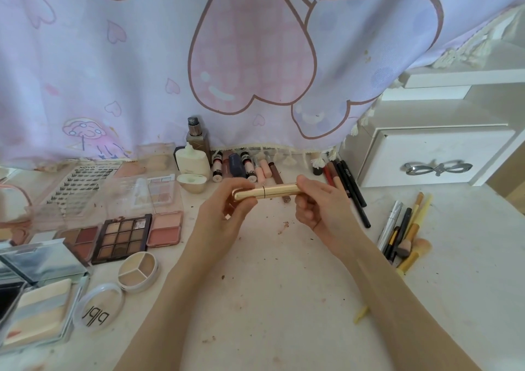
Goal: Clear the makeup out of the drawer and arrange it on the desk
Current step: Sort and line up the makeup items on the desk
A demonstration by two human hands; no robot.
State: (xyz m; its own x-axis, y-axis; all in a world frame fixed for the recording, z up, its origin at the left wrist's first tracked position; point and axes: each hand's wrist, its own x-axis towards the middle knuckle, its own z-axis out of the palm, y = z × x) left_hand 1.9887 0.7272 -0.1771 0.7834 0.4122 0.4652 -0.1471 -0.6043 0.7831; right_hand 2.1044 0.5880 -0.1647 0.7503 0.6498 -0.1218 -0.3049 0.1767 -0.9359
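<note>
We've got the gold tube over the desk, left hand and right hand pinching its ends. If it slips, it'll probably knock over the lipsticks.

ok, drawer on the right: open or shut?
Shut. The drawer front sits flush in its white frame, bow handle facing out, no gap showing. Both hands are on the gold tube.

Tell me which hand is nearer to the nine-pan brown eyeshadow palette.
Left. The left hand, gripping one end of the gold tube, is just right of the eyeshadow palette. The right hand grips the tube's other end, farther right.
</note>
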